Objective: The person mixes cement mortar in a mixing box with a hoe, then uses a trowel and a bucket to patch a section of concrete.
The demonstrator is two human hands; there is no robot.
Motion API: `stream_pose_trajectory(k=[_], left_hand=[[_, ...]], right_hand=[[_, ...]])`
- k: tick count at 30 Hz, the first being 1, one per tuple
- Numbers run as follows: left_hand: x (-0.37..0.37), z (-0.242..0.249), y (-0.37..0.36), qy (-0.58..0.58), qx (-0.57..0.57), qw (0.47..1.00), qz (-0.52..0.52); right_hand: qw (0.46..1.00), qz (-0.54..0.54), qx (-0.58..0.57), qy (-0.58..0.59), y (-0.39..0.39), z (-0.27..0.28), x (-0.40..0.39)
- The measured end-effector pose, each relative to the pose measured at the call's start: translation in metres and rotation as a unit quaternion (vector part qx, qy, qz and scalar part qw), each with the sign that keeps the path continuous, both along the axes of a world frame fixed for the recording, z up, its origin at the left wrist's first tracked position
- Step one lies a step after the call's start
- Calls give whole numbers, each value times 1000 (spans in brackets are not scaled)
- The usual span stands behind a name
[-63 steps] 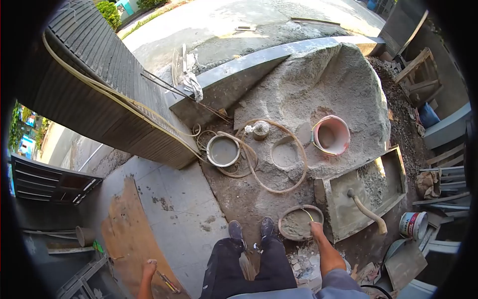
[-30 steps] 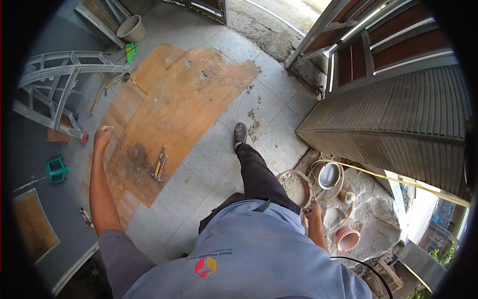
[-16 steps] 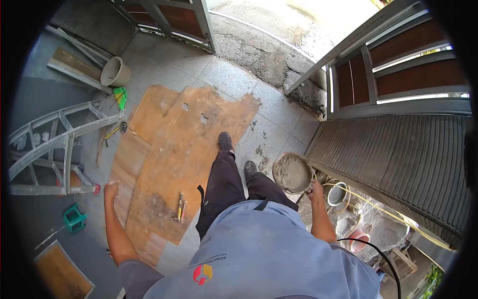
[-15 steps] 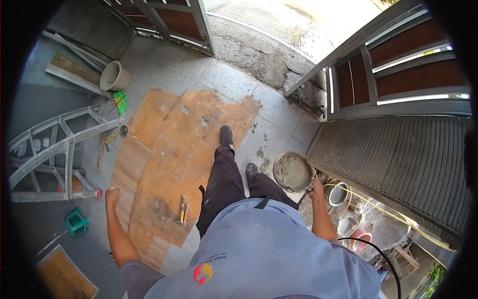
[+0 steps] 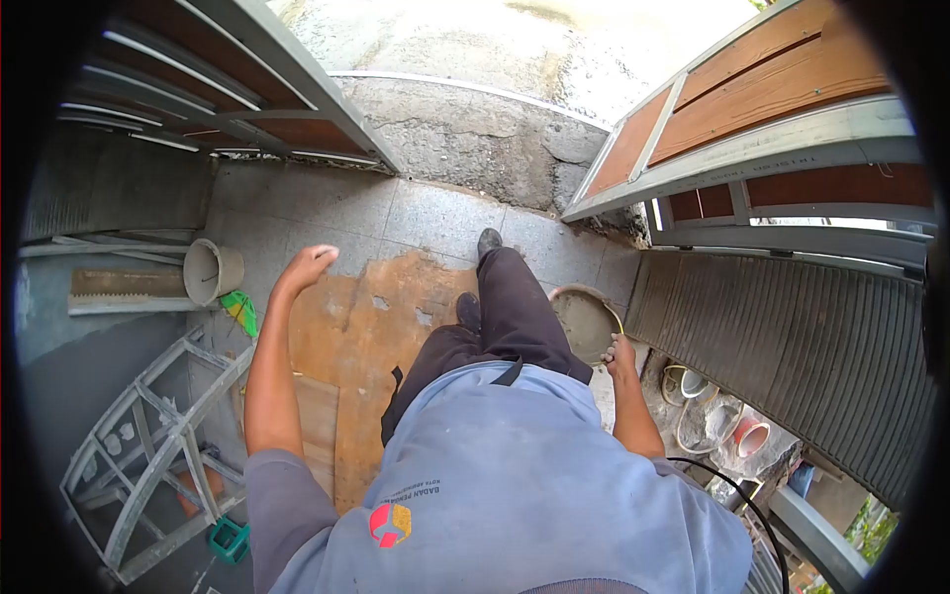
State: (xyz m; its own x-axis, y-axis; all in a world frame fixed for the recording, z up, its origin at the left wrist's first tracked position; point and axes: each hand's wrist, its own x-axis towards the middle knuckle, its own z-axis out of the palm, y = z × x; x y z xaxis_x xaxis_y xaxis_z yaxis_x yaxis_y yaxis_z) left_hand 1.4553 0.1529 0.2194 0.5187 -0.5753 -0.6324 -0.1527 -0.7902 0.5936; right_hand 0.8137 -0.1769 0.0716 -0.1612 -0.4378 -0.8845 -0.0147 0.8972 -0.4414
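Note:
My right hand (image 5: 619, 354) is closed at the side of a round bucket (image 5: 584, 325), gripping its handle (image 5: 618, 319). Grey wet mortar fills the bucket, which hangs beside my right leg, partly behind my trouser leg. Out in front on the other side, my left hand (image 5: 311, 265) is raised with its fingers curled in and nothing visible in it. Below that hand lies a worn brown board (image 5: 356, 317) on the tiled floor.
Two metal gates with brown panels (image 5: 267, 74) (image 5: 762, 99) flank a rough concrete strip (image 5: 465, 129). At left are a pale bucket (image 5: 213, 272), a metal ladder (image 5: 163, 445) and a green stool (image 5: 230, 540). Several buckets, one red (image 5: 752, 436), stand at right.
I have stepped forward towards the gate opening, with my other foot now ahead. My left arm has swung up and forward. The mortar bucket has travelled along in my right hand.

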Motion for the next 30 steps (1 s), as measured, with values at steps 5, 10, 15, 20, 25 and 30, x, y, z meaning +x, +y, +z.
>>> stream_pose_trajectory(k=[5,10,15,20,25,30], left_hand=[[112,-10,-257,-26,-56,993,-101],[250,-76,-358,-65,19,994,-88],[374,-102,-388,-10,186,982,-16],[482,-99,-403,41,246,959,131],[644,-133,-431,80,251,948,179],[763,-112,-618,-38,208,972,100]], right_hand=[[999,-42,7,19,-9,-5,63],[992,-57,30,105,-10,19,142],[982,-76,40,166,-29,61,213],[974,-157,78,145,-16,-15,208],[961,-175,108,186,-65,-27,297],[921,-340,126,142,-177,36,418]])
